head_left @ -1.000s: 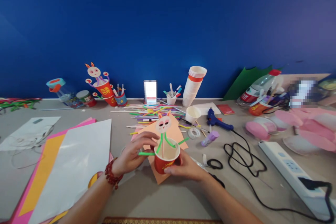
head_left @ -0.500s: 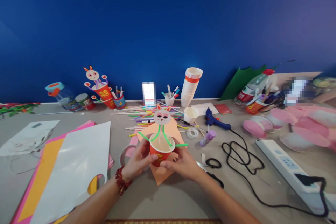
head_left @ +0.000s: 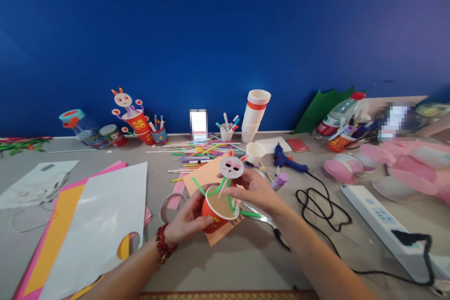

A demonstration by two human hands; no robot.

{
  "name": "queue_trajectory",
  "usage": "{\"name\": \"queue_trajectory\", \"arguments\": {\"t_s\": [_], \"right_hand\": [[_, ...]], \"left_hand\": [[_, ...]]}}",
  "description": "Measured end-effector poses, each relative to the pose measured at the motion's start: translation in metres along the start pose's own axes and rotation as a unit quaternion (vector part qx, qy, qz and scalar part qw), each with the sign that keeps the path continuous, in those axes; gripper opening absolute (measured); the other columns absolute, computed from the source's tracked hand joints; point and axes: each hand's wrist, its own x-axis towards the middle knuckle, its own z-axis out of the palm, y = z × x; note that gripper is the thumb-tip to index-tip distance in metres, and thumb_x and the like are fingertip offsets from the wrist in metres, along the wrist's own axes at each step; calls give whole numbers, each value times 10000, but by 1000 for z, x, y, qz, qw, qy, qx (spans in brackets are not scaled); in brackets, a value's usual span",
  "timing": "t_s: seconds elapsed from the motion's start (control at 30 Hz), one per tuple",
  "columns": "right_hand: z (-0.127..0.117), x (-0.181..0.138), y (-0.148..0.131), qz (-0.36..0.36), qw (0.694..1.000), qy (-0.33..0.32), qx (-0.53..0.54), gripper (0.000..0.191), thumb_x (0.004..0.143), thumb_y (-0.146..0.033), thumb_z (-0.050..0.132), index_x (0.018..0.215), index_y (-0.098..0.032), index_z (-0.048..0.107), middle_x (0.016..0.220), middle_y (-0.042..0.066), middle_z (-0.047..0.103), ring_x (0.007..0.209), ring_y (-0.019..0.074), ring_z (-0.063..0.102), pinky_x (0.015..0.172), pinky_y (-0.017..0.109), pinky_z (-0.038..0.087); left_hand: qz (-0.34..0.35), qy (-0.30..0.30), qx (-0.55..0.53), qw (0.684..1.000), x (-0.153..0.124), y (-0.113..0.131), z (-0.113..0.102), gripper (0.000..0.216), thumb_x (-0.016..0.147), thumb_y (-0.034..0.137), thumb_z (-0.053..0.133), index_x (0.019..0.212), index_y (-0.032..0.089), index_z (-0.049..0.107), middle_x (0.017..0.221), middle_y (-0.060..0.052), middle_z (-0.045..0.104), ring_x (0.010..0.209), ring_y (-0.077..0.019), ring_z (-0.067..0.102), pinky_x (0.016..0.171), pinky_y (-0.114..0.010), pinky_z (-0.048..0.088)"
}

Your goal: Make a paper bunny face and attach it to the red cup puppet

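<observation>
My left hand (head_left: 188,220) is wrapped round a red paper cup (head_left: 211,218) with gold markings, which leans to the right above the table. Out of the cup rises a paper rabbit figure (head_left: 231,167): a round white face with pink ears on a thin stick. Bent green pipe cleaners (head_left: 231,202) stick out over the cup's rim on both sides. My right hand (head_left: 255,190) is closed at the figure's neck, thumb in front just below the face and fingers at its right edge. Exactly where the fingertips grip is partly hidden.
Under the cup lies an orange paper sheet (head_left: 191,183). Scissors (head_left: 269,222) lie right of it, with a blue glue gun (head_left: 290,161) and its cord beyond. A power strip (head_left: 383,225) is at the right, white paper (head_left: 101,211) at the left, stacked cups (head_left: 255,115) behind.
My right hand has left the cup's side and moved up to the rabbit figure's neck. The cup has tilted, and the rabbit face has shifted right and slightly down.
</observation>
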Motion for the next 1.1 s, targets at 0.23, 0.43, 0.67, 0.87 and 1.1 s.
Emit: {"name": "queue_trajectory", "arguments": {"t_s": [0.23,0.43,0.67,0.87,1.1], "right_hand": [[8,4,6,-11,1000,17,15,264,777,-402,772,900,-170,746,872,63,725,822,212,658,771,330,527],[10,1,2,-20,999,33,-10,277,757,-403,786,899,-169,747,867,65,727,813,214,657,746,318,534],[10,3,10,-1,1000,20,18,251,788,-390,761,903,-171,719,852,46,721,802,207,669,761,314,531],[10,4,15,14,1000,12,20,266,792,-409,757,896,-170,707,854,44,717,794,200,662,740,305,524],[7,8,18,-3,998,41,55,371,830,-514,694,967,-170,692,702,7,634,607,135,561,575,252,459]], "left_hand": [[5,22,-15,1000,-2,-8,0,605,835,324,713,1395,290,488,1450,-104,512,1311,-324,493,1084,-464,397],[3,22,-14,1000,-2,-8,3,620,817,361,726,1384,267,492,1433,-115,527,1305,-339,496,1079,-479,401],[8,18,-29,999,-3,-8,3,634,831,329,717,1411,282,467,1455,-112,504,1302,-324,502,1080,-452,404],[11,34,-22,999,-3,-8,2,610,828,335,719,1392,278,495,1448,-109,518,1301,-319,504,1076,-440,407],[1,41,-35,999,-1,-4,4,686,803,367,739,1417,245,459,1404,-132,548,1291,-338,504,1072,-464,399]]}}
